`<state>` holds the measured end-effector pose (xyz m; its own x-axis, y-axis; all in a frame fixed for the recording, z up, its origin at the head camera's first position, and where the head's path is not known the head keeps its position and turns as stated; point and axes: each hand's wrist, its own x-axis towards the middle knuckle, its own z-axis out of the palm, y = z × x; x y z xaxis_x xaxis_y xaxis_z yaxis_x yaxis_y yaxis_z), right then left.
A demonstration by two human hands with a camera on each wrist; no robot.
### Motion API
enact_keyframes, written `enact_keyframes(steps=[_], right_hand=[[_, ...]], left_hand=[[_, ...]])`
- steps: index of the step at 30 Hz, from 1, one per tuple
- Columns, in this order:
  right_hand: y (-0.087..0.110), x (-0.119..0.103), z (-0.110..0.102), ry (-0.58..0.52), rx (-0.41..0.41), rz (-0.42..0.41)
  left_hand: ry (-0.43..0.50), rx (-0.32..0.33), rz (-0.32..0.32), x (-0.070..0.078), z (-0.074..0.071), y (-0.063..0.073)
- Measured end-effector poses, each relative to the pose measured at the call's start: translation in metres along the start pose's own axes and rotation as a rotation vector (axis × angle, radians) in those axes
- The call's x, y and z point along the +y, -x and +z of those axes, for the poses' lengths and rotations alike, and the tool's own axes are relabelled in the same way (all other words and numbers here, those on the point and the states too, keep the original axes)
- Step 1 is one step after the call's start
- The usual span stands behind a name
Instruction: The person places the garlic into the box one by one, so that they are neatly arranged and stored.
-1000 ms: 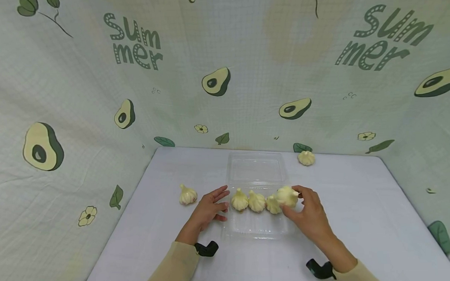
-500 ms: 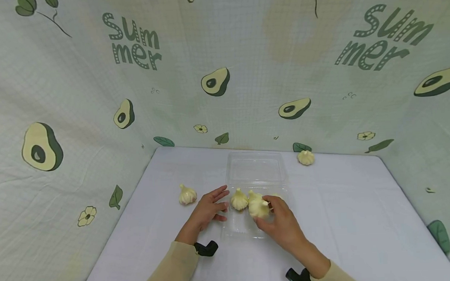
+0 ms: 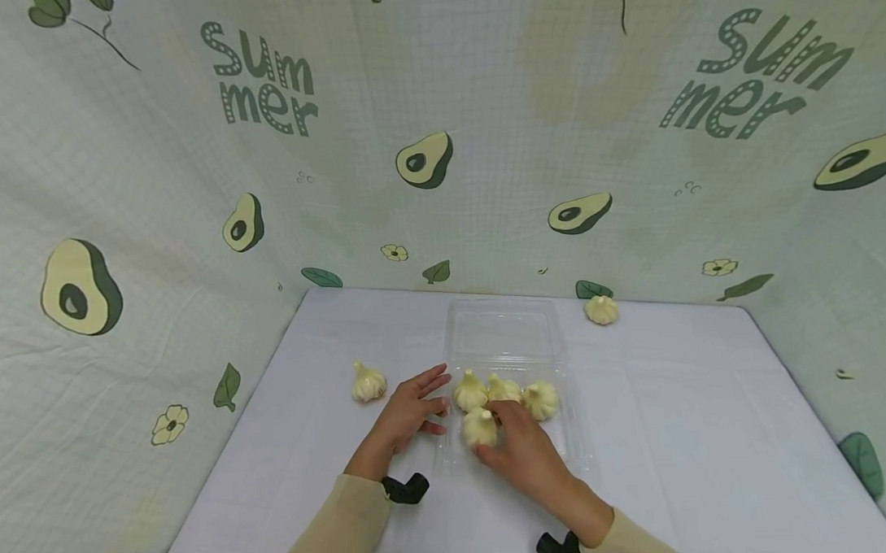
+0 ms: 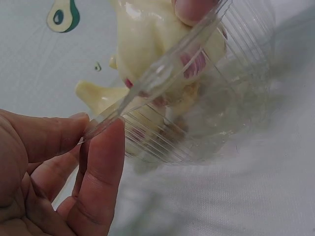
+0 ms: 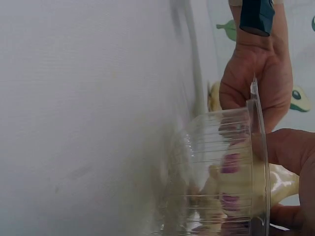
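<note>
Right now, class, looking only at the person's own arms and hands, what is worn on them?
The left hand and right hand wear no gloves. The left sleeve and right sleeve are plain beige. A small, dark, bent device sits at each wrist, left and right. No cables can be made out.

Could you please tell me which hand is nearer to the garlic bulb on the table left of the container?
Left: the left hand is just beside that bulb, pinching the rim of the container; the right hand is farther off, holding another bulb inside it.
</note>
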<state>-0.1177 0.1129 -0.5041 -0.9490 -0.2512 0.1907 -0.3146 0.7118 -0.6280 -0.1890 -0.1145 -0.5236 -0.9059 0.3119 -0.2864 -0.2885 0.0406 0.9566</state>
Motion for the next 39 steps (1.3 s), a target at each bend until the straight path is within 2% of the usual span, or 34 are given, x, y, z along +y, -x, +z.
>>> enact_keyframes(steps=[4,10,16,22,29,39], right_hand=[[-0.007,-0.006,-0.001,0.005,-0.079,0.048],[-0.014,-0.007,-0.001,0.020,-0.129,0.042],[-0.016,-0.004,0.001,0.029,-0.144,0.012],[-0.014,-0.004,0.002,0.074,-0.124,0.014],[-0.014,-0.006,0.001,0.103,-0.117,-0.062],[-0.013,-0.004,-0.001,0.003,-0.138,0.025]], left_hand=[[-0.001,0.002,0.001,0.000,0.000,0.000],[-0.007,0.002,0.008,0.000,0.000,0.002],[-0.003,0.004,0.006,0.000,0.002,0.002],[-0.003,0.010,0.000,0.000,0.002,0.001],[0.000,0.008,0.003,-0.001,0.002,0.000],[0.003,-0.001,0.008,-0.001,0.001,0.001]])
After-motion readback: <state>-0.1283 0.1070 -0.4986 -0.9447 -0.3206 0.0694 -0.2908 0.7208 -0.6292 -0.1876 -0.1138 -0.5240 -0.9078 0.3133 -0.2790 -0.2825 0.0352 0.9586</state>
